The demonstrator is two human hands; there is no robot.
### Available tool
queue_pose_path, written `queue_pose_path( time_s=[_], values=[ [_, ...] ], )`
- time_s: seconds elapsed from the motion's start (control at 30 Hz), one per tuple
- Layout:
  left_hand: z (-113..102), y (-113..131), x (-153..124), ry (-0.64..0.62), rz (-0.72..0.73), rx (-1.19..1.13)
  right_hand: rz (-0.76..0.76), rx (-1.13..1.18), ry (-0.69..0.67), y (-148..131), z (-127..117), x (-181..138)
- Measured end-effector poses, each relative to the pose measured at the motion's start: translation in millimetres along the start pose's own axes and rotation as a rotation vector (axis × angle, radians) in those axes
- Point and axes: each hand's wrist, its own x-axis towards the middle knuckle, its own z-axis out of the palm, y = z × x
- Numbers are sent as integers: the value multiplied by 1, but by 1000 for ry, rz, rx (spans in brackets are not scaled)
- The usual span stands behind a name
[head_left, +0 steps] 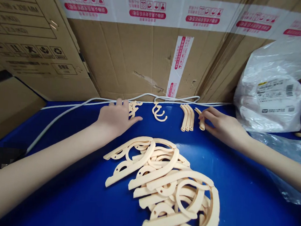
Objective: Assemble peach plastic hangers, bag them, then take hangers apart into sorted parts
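My left hand (113, 118) is at the back left, its thumb stretched away from the fingers. It partly covers a small group of cream plastic pieces (134, 108); whether it touches them I cannot tell. My right hand (221, 128) pinches a short, curved cream hanger arm (202, 123) at the back right. Just left of that lie several matching hanger arms (187, 118) side by side. Between my hands sit a few loose hanger hooks (160, 114). Nearer to me spreads an overlapping pile of folded cream plastic hangers (161, 173).
Cardboard boxes (134, 55) with printed tape wall off the back and left. A white cable (88, 102) runs along the table's back edge. A clear plastic bag (270, 92) with a label stands at the right, with plastic film (289, 153) in front. The tabletop (79, 198) is blue.
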Motion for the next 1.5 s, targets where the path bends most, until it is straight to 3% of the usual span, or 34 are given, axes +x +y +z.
queue_pose_path(
  time_s=[0.17, 0.77, 0.87, 1.0, 1.07, 1.2, 1.33, 1.43, 1.5],
  values=[
    [-1, 0, -7, -95, -40, 65, -21, 166, -3, 8, 7, -1],
    [-2, 2, -12, -71, 75, 68, -25, 222, 7, 3, 11, 13],
    [-1, 2, -13, -63, 96, 50, -71, 199, 41, -9, 2, 13],
    [-9, -1, -16, -50, 174, -6, -230, 181, 78, -47, -19, 10],
    [-17, -7, -20, -113, 258, -61, -327, 182, 89, -68, -30, 9],
    [-28, -29, -34, -387, 365, -120, -438, 205, 102, -96, -43, 12],
    [-17, -51, -45, -516, 379, -187, -461, 274, 88, -103, -45, 20],
    [-9, -59, -43, -594, 356, -392, -430, 389, 63, -104, -42, 29],
    [-16, -58, -39, -624, 290, -586, -389, 506, 65, -107, -40, 36]
  ],
)
